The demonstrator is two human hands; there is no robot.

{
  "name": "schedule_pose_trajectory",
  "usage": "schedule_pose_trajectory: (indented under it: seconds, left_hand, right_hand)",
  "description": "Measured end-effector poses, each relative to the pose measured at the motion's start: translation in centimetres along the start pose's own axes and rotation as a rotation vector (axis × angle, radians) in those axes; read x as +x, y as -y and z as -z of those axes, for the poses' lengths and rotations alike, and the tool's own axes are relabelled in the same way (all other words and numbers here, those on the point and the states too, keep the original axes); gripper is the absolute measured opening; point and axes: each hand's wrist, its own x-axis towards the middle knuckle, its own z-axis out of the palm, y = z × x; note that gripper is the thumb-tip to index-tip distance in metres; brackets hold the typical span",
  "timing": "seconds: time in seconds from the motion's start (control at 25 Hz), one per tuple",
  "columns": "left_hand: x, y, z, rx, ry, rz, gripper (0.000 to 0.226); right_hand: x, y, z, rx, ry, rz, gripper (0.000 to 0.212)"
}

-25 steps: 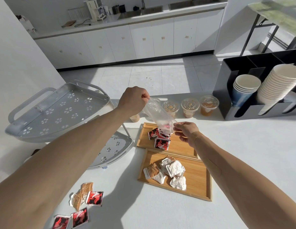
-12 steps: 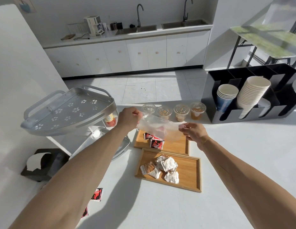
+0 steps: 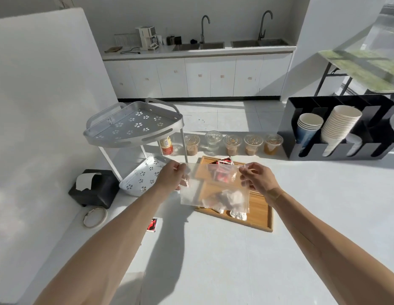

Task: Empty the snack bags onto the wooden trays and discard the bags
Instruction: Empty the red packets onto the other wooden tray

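A clear plastic bag hangs flat between my hands, held by its top corners over the two wooden trays. My left hand pinches the left corner and my right hand pinches the right one. The bag looks empty. Through it I see the far wooden tray with red snack packets, and the near wooden tray with white snack packets. The bag hides much of both trays. One red packet lies loose on the white table by my left forearm.
A two-tier metal rack stands at the left, a black tissue box and a tape roll beside it. Several lidded drink cups line the table's far edge. A black cup holder with paper cups sits at the right.
The bag went from tilted mouth-down over the far tray to held flat and spread between both hands. My view rose and pulled back, so the loose packets at lower left mostly left the frame.
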Motion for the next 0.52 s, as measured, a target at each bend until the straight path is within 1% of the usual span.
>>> schedule_pose_trajectory:
  seconds: [0.16, 0.28, 0.4, 0.52]
  left_hand:
    - [-3.7, 6.6, 1.9, 0.046, -0.124, 0.01, 0.016]
    - [-6.9, 11.8, 2.8, 0.089, -0.187, 0.032, 0.02]
    - [-10.4, 16.7, 3.0, 0.096, -0.171, 0.105, 0.01]
    - [-13.0, 20.9, 2.6, 0.076, -0.122, 0.188, 0.004]
  right_hand:
    - [-3.0, -3.0, -4.7, -0.082, 0.054, 0.026, 0.016]
    - [-5.7, -6.6, -7.9, -0.118, 0.096, -0.029, 0.013]
    - [-8.9, -10.4, -10.1, -0.095, 0.162, -0.151, 0.018]
    - [-11.4, -13.3, -11.1, -0.158, 0.194, -0.279, 0.019]
